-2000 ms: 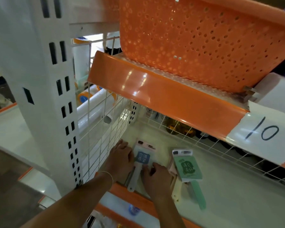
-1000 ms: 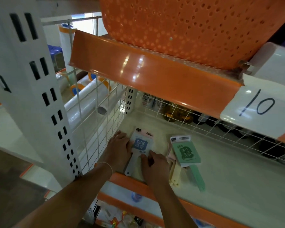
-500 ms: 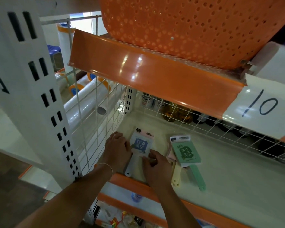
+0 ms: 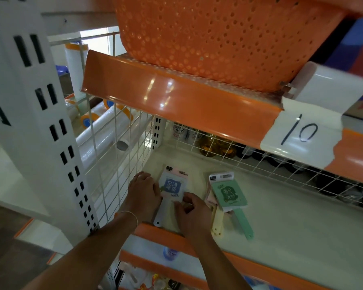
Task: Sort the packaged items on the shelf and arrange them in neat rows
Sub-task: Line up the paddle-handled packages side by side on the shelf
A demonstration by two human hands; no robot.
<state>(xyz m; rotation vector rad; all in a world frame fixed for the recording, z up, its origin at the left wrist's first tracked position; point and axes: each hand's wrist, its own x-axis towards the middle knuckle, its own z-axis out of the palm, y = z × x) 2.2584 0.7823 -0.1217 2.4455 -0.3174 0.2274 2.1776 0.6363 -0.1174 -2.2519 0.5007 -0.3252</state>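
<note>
At the front lip of the shelf [image 4: 302, 222], both hands are on the blue-label pack [image 4: 172, 188], which lies flat in the near-left corner just beside the wire side panel [image 4: 122, 174]. Left hand [image 4: 143, 193] rests palm-down against the pack's left edge, fingers flat, not clamped around anything. Right hand [image 4: 194, 208] has its fingertips curled onto the pack's lower right corner: a light pinch or press; can't tell whether it actually grips the card. The pack's grey handle [image 4: 161, 214] runs back between the two wrists and its tip sits at the orange lip. My read: the step is squaring this pack. Do it by sliding, not lifting: left hand as a fixed stop, right hand nudging the corner until the long edge runs parallel to the wire panel. Watch that the handle doesn't overhang the lip. Just right of the right hand, the green-label pack [image 4: 228, 194] sits skewed on top of at least one more, with cream and green handles fanned out; it needs the same angle and front line to make a row. Beyond the grip, the rear of the shelf is bare up to the back wire fence [image 4: 260, 162].
</note>
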